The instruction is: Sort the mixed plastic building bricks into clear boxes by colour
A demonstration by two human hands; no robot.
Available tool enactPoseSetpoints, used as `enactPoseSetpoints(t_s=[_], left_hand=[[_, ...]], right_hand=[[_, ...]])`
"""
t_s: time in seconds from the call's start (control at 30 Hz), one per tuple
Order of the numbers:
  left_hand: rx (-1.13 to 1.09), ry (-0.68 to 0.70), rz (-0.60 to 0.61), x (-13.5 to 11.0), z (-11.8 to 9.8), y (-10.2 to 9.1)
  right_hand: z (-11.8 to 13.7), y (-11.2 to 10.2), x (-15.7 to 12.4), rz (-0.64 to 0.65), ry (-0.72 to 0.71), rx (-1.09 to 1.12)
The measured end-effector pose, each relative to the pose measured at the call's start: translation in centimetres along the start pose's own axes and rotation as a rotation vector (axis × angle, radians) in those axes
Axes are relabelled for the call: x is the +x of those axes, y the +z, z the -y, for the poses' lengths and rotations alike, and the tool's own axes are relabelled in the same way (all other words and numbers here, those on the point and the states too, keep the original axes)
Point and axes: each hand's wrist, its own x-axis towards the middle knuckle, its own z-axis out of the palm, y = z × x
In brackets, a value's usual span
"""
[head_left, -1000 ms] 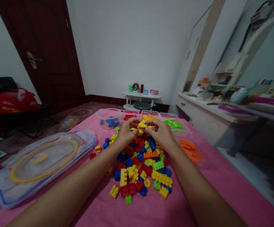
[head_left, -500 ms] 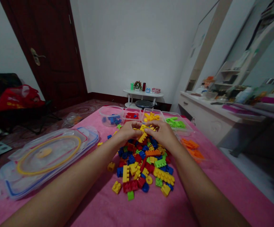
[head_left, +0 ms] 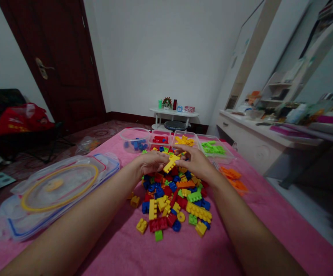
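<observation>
A yellow toy building brick (head_left: 170,164) is tilted between my two hands, above a mixed pile of bricks (head_left: 172,188). My right hand (head_left: 194,160) grips its right side, with the thumb near the brick's edge. The curled fingers of my left hand (head_left: 152,162) close on the brick's left side; some fingertips are hidden. Beneath and in front of the hands, red, blue, yellow, green and orange bricks lie heaped. A long yellow brick (head_left: 198,212) and a dark red brick (head_left: 158,224) lie at the pile's near side.
Behind the pile stand clear containers with blue bricks (head_left: 139,144), red bricks (head_left: 160,139), yellow bricks (head_left: 184,140) and green bricks (head_left: 213,148). Orange bricks (head_left: 233,178) are at the right. Stacked clear lids (head_left: 60,191) lie left on the pink cloth (head_left: 120,245).
The yellow brick has shifted slightly left and down and turned in my fingers, showing more of its side. My left hand has drawn back a little to the left.
</observation>
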Motion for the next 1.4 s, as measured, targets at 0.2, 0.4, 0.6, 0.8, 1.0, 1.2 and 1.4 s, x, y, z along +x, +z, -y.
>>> enactPoseSetpoints(t_s=[0.2, 0.4, 0.6, 0.8, 1.0, 1.2, 1.4], left_hand=[[-0.064, -0.084, -0.033, -0.5, -0.2, 0.3], [-0.043, 0.245, -0.329, 0.0, -0.2, 0.3], [-0.106, 0.499, -0.386, 0.9, 1.4, 1.8], [-0.043, 0.461, -0.311, 1.5, 2.6, 1.7], [-0.007, 0.535, -0.351, 2.0, 2.3, 1.0], [0.129, 0.582, -0.399, 2.5, 2.7, 0.7], [0.354, 0.629, -0.41, 2.4, 3.1, 0.9]], right_hand=[[0.4, 0.0, 0.0, 0.04, 0.013, -0.044], [1.4, -0.3, -0.1, -0.158, 0.246, 0.33], [3.1, 1.2, -0.3, -0.021, 0.337, 0.496], [1.8, 2.4, -0.3, -0.135, 0.338, 0.245], [0.5, 1.6, 0.5, -0.248, 0.413, 0.332], [-2.1, -1.7, 5.8, -0.448, 0.552, 0.337], [-3.7, -3.2, 8.3, -0.47, 0.611, 0.308]])
